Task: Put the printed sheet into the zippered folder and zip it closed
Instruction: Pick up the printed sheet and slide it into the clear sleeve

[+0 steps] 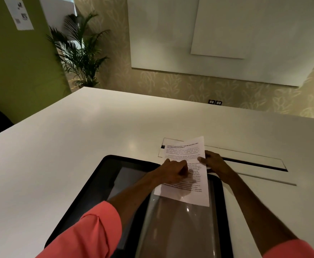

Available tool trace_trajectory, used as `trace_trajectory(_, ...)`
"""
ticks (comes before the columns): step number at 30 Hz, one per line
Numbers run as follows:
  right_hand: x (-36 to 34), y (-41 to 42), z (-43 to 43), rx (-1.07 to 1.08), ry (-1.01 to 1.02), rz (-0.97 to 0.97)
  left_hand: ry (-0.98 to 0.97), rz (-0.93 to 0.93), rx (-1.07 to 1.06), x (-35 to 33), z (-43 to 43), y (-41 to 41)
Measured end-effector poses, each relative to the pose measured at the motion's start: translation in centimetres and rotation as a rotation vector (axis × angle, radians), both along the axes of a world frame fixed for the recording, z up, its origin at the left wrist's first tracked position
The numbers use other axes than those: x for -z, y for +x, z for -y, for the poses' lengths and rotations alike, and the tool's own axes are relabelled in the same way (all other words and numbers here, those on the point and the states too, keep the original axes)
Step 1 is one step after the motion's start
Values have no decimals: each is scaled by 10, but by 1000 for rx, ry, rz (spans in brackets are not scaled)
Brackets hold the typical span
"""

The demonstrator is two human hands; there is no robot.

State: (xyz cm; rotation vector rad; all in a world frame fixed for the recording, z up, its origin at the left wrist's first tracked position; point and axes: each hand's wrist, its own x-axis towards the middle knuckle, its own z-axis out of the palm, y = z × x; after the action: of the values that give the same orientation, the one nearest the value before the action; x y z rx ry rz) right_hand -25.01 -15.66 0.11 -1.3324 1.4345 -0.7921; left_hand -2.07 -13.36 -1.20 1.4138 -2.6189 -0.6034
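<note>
A: On the table (63, 149), near edge, we've got the folder (104, 175) lying open, black rim, clear sleeve (178, 226) inside. Sheet (188, 175) sits over its far right corner, top half overhanging onto the table.

B: Hands?

A: Left hand (173, 173) presses flat on the sheet, fingers curled w/ tips down on the print. Right hand (213, 164) pinches the sheet's right edge, thumb on top, fingers underneath.

B: Step?

A: We reckon insertion, just starting. Sheet's bottom edge lies at the sleeve's mouth; can't tell if it's under the plastic yet. Zip not begun.

B: Next?

A: Prob. square the sheet w/ the sleeve, since it's skewed, then slide it toward us. After that, fold shut and find the zip pull, which we can't see.

B: Any text?

A: Printed paragraphs, bold heading, too blurred to read. No brand visible.
</note>
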Motion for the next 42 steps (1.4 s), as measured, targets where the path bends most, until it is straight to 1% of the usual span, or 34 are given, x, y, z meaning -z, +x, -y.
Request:
trace_trajectory(3, 3, 6, 0, 143, -28, 36, -9, -10, -3, 1, -1, -12)
trace_trajectory(5, 3, 5, 0, 169, -51, 20, -13, -30, -21, 2, -2, -16)
trace_trajectory(7, 2, -1, 0, 146, -53, 6, -18, -62, -45, 2, -2, -18)
trace_trajectory(10, 3, -15, -3, 25, -43, -12, -23, -112, -75, 2, -3, -18)
trace_trajectory(12, 5, -26, -6, -70, -15, -43, 7, -138, -80, 3, -3, -19)
trace_trajectory(14, 10, -34, -8, -112, 17, -31, 43, -158, -79, 5, -3, -20)
trace_trajectory(16, 15, -35, -9, -100, 23, -9, 72, -179, -74, 6, -4, -24)
trace_trajectory(21, 19, -17, 0, 121, -17, 2, 122, -164, -23, 2, -4, -46)
trace_trajectory(23, 19, -12, 2, 151, -31, -5, 143, -172, -10, 3, -6, -55)
trace_trajectory(30, 16, -26, -5, 21, 3, -78, 156, -357, -105, -4, -9, -66)
trace_trajectory(32, 19, -34, -7, -18, 16, -70, 189, -395, -133, -9, -8, -64)
trace_trajectory(34, 21, -38, -8, -50, 11, -65, 202, -346, -117, -13, -6, -57)
trace_trajectory(36, 21, -36, -6, -43, 4, -66, 177, -237, -86, -15, -5, -45)
trace_trajectory(38, 24, -31, -3, 21, 22, -79, 145, -133, -72, -14, -3, -30)
trace_trajectory(42, 30, -23, 0, 178, 9, -92, 115, 8, -97, -20, 3, 2)
